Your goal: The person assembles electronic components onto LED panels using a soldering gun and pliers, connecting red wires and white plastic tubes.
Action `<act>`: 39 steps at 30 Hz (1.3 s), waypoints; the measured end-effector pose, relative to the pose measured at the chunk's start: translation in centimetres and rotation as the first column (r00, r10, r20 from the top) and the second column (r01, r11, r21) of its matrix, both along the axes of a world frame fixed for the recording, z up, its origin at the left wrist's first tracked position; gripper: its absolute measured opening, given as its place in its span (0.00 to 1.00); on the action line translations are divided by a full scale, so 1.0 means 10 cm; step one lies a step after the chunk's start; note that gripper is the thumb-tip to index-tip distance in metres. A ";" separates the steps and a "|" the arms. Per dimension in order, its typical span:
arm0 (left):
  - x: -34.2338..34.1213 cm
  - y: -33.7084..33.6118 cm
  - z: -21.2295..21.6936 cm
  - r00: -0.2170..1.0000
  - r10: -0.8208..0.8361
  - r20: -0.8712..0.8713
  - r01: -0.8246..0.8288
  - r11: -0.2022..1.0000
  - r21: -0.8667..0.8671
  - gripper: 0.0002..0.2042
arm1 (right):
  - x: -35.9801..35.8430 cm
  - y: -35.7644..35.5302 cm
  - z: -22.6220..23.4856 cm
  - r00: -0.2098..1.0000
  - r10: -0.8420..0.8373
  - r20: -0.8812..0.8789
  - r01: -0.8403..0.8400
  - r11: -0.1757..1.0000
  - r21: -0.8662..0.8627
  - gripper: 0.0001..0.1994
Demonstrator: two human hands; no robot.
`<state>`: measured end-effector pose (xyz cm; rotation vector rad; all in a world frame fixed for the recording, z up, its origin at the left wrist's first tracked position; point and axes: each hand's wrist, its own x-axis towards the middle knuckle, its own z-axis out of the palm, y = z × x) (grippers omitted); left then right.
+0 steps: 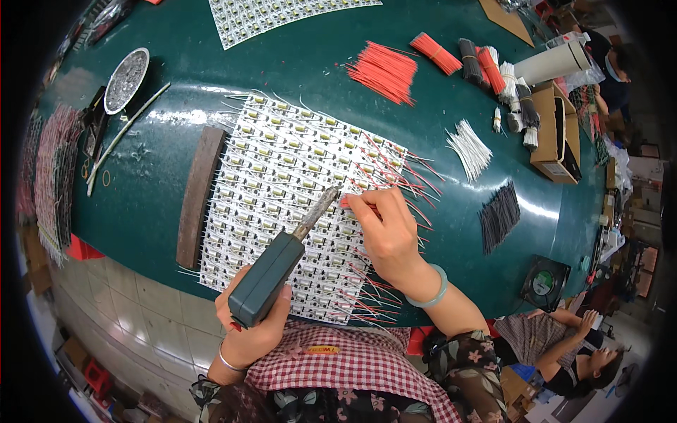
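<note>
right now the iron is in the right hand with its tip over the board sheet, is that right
Wrong hand: the head view shows the iron in the left hand. Its tip is over the board sheet, as you say.

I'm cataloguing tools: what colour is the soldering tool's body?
The soldering tool's body is dark grey-green, seen best in the head view.

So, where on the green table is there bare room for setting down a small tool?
Left: between the brown bar and the pale rod, nearer the bar. Right: between the right hand, the loose black wires and the black fan. Crowded: the far right, with wire bundles and an open cardboard box, and across the nearer circuit-board sheet.
</note>
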<state>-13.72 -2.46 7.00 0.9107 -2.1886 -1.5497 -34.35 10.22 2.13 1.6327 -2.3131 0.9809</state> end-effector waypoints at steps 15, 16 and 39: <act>0.00 0.01 -0.03 0.995 -0.095 0.012 0.095 0.982 -0.164 0.08 | 0.03 -0.02 0.02 0.999 -0.009 -0.033 0.010 0.998 0.054 0.16; -0.01 0.01 -0.01 0.995 -0.095 0.012 0.096 0.982 -0.163 0.08 | 0.03 -0.02 0.02 0.999 -0.009 -0.037 0.011 0.998 0.057 0.16; 0.21 0.06 -0.01 0.999 0.038 0.008 -0.038 0.999 0.011 0.10 | 0.12 0.03 0.08 1.000 0.011 -0.029 -0.010 1.000 0.021 0.15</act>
